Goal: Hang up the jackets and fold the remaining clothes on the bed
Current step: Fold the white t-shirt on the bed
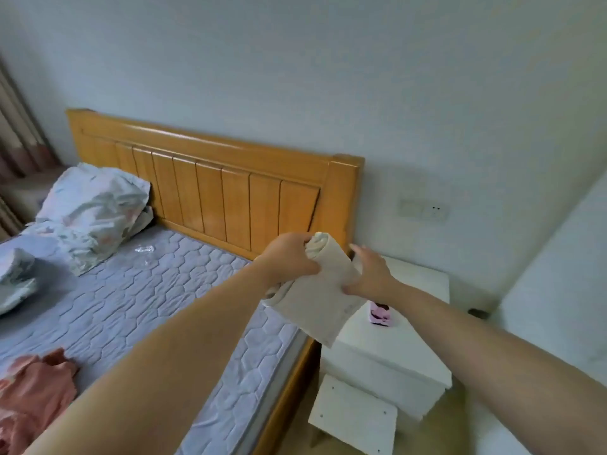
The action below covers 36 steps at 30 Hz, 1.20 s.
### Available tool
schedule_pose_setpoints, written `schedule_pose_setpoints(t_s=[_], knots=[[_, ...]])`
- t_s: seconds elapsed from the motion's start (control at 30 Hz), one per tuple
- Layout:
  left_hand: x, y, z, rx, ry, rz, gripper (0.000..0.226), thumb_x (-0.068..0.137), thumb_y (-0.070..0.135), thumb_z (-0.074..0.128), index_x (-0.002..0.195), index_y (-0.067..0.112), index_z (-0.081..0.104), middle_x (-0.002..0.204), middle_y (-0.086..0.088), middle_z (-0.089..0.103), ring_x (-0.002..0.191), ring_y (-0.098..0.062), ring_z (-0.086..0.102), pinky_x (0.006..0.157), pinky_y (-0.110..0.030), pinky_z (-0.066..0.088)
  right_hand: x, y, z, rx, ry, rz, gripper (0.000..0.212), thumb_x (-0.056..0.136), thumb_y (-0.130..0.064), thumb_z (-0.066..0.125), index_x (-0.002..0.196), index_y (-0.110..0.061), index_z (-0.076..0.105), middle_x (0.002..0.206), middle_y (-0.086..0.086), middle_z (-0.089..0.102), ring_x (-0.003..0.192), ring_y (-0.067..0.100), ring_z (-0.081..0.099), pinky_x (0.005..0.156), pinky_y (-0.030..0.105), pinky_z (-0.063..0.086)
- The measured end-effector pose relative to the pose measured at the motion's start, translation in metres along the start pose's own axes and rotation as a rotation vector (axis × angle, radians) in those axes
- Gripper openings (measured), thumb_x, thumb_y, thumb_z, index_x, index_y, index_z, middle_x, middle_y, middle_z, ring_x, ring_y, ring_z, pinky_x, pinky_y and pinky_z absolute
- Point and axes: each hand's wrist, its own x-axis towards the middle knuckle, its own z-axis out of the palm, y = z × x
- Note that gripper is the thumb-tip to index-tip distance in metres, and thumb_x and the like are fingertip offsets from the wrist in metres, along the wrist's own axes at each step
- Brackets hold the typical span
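Single head-worn view — forward and down, close above bed (164,290) corner, nightstand (420,280)

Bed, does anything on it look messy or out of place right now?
Yes. An orange-pink garment lies crumpled and unfolded on the bare mattress, and floral bedding is heaped by the headboard. The left hand and right hand hold a rolled beige cloth.
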Motion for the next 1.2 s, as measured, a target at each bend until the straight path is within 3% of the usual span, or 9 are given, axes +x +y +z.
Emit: schedule_pose_setpoints(t_s=[0.07, 0.27, 0.4, 0.6, 0.67, 0.8, 0.93, 1.03, 1.2], knots=[[-0.01, 0.028, -0.013, 0.099, -0.078, 0.174, 0.018, 0.073, 0.02, 0.07, 0.089, 0.02, 0.062, 0.082, 0.003, 0.065, 0.081, -0.019, 0.06, 0.064, -0.028, 0.045, -0.03, -0.015, -0.016, 0.039, -0.018, -0.026, 0.083, 0.054, -0.038, 0.083, 0.129, -0.023, 0.05, 0.121, 0.0, 0.06, 0.114, 0.023, 0.056, 0.095, 0.039, 0.046], [-0.051, 0.081, -0.029, 0.085, -0.313, 0.437, 0.027, 0.071, 0.019, 0.077, 0.097, 0.019, 0.066, 0.09, 0.0, 0.069, 0.082, -0.015, 0.064, 0.066, -0.027, 0.05, -0.155, -0.043, -0.049, 0.328, 0.065, 0.155, 0.047, 0.073, -0.027, 0.082, 0.112, -0.028, 0.057, 0.101, -0.016, 0.062, 0.092, 0.005, 0.06, 0.079, 0.02, 0.048], [-0.086, 0.118, -0.012, 0.002, -0.522, 0.555, 0.033, 0.073, 0.017, 0.079, 0.102, 0.023, 0.066, 0.09, 0.009, 0.069, 0.081, -0.006, 0.064, 0.06, -0.015, 0.049, -0.249, -0.049, -0.058, 0.46, 0.112, 0.322, 0.054, 0.068, -0.028, 0.084, 0.118, -0.02, 0.064, 0.111, -0.002, 0.069, 0.103, 0.017, 0.065, 0.09, 0.033, 0.052], [-0.134, 0.181, 0.042, -0.094, -0.507, 0.746, 0.064, 0.074, 0.02, 0.08, 0.13, 0.026, 0.052, 0.12, 0.002, 0.061, 0.116, -0.016, 0.056, 0.092, -0.026, 0.046, -0.39, -0.056, -0.08, 0.594, 0.419, 0.548, 0.023, 0.079, -0.014, 0.075, 0.101, -0.016, 0.068, 0.097, 0.002, 0.073, 0.086, 0.017, 0.071, 0.073, 0.029, 0.056], [-0.156, 0.199, 0.061, -0.105, -0.604, 0.755, 0.089, 0.071, 0.032, 0.083, 0.145, 0.027, 0.033, 0.138, 0.001, 0.046, 0.128, -0.019, 0.045, 0.104, -0.031, 0.038, -0.434, -0.057, -0.086, 0.568, 0.543, 0.601, 0.023, 0.078, -0.013, 0.075, 0.101, -0.014, 0.068, 0.096, 0.005, 0.073, 0.084, 0.019, 0.071, 0.073, 0.031, 0.056], [-0.195, 0.229, 0.095, -0.269, -1.073, 0.586, 0.132, 0.053, 0.053, 0.085, 0.151, 0.038, -0.003, 0.15, 0.008, 0.033, 0.134, -0.019, 0.04, 0.113, -0.047, 0.027, -0.514, -0.071, -0.1, 0.569, 0.768, 0.611, 0.022, 0.078, -0.011, 0.074, 0.098, -0.017, 0.067, 0.1, 0.006, 0.072, 0.087, 0.023, 0.069, 0.077, 0.033, 0.055], [-0.233, 0.275, 0.122, -0.523, -1.358, 0.496, 0.111, 0.057, 0.058, 0.084, 0.147, 0.03, 0.027, 0.137, 0.002, 0.055, 0.117, -0.022, 0.059, 0.101, -0.052, 0.044, -0.582, -0.094, -0.112, 0.565, 0.974, 0.548, 0.028, 0.078, -0.008, 0.074, 0.104, -0.014, 0.065, 0.102, 0.006, 0.071, 0.09, 0.024, 0.068, 0.079, 0.034, 0.054], [-0.277, 0.317, 0.131, -0.638, -1.655, 0.553, 0.074, 0.08, 0.063, 0.059, 0.141, 0.023, 0.044, 0.138, -0.006, 0.055, 0.125, -0.027, 0.053, 0.104, -0.052, 0.041, -0.631, -0.114, -0.122, 0.599, 1.129, 0.493, 0.027, 0.079, -0.006, 0.072, 0.104, -0.012, 0.064, 0.104, 0.007, 0.071, 0.087, 0.022, 0.069, 0.078, 0.034, 0.055], [-0.355, 0.367, 0.138, -0.565, -1.787, 0.741, 0.099, 0.063, 0.074, 0.068, 0.143, 0.022, 0.041, 0.141, -0.003, 0.052, 0.13, -0.024, 0.048, 0.112, -0.049, 0.033, -0.711, -0.138, -0.128, 0.711, 1.213, 0.38, 0.068, 0.056, -0.015, 0.089, 0.117, -0.002, 0.062, 0.103, 0.01, 0.072, 0.088, 0.025, 0.07, 0.075, 0.034, 0.058]])
